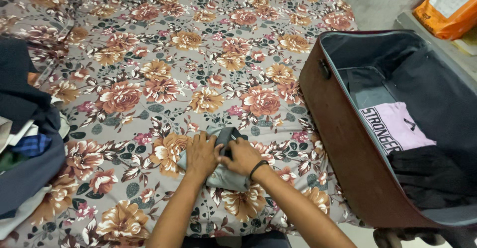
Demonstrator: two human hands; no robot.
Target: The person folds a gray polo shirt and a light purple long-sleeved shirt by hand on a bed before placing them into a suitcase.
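A: Quickly, where's the folded grey garment (218, 171)?

B: Near edge of the floral bed (149, 69), centre, directly under both hands. Long axis runs near-far, tilted slightly right.

A: Hands?

B: Left hand (201, 154) flat, fingers curled, pressing its left side. Right hand (243, 157) pinching the dark band at the top. Both equally near. Open suitcase (343, 143) lies right.

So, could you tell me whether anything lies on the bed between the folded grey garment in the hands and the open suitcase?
Nothing visible does. The left hand and right hand press the grey garment; only bare floral bedsheet lies between it and the suitcase.
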